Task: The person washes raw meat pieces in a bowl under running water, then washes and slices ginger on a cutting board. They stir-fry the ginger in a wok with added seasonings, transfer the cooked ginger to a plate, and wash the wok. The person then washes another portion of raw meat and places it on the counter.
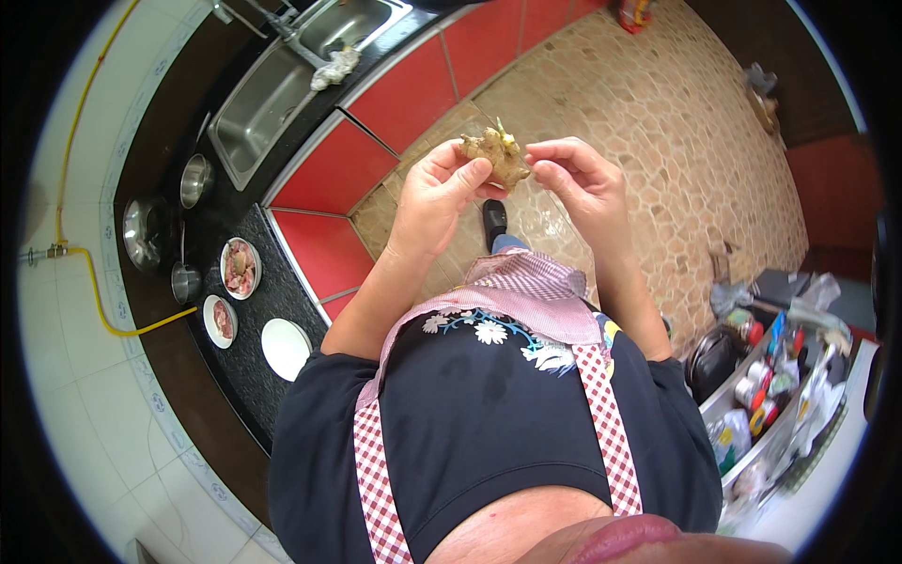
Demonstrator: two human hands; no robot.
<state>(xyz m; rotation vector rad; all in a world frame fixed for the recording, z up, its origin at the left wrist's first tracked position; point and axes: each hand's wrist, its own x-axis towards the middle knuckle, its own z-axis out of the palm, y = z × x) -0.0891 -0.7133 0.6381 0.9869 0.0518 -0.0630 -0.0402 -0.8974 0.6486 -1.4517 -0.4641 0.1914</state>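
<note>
A knobby piece of ginger root [502,156] with a small green sprout is held up over the floor. My left hand [440,194] grips it between thumb and fingers. Just to the right of the root is my right hand [581,185], its thumb and fingertips close together near the ginger; whether something small is pinched there cannot be told. On the black granite counter stand a white bowl of raw meat pieces [240,268], a smaller white bowl with raw meat [220,321] and a white plate [286,350].
Metal bowls [196,181] and a steel pot [186,283] stand by the wall. Beyond them is a double steel sink [257,106] with a tap. Red cabinet doors [335,166] run below the counter. At right, a rack [740,423] holds jars and bags.
</note>
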